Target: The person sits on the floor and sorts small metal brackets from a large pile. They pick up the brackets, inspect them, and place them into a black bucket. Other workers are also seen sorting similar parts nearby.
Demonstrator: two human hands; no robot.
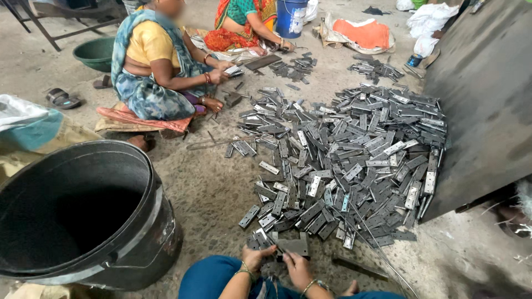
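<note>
A large black tub [138, 232] stands near two seated co-workers [149, 66], a green basin [94, 52] and a blue bucket [291, 16].

**Dull metal on rough concrete**

The hinges [343, 160] are bare grey metal, mostly matt, a few with a pale sheen. The hinge plate [293, 245] between the left hand [256, 258] and right hand [297, 269] is the same flat, dark metal. The floor [210, 188] is rough, speckled concrete. The tub [83, 221] is black plastic, smooth and faintly glossy at the rim. The sheet [487, 94] is dark, matt, stained metal. The bucket [291, 16] is smooth blue plastic.
</note>
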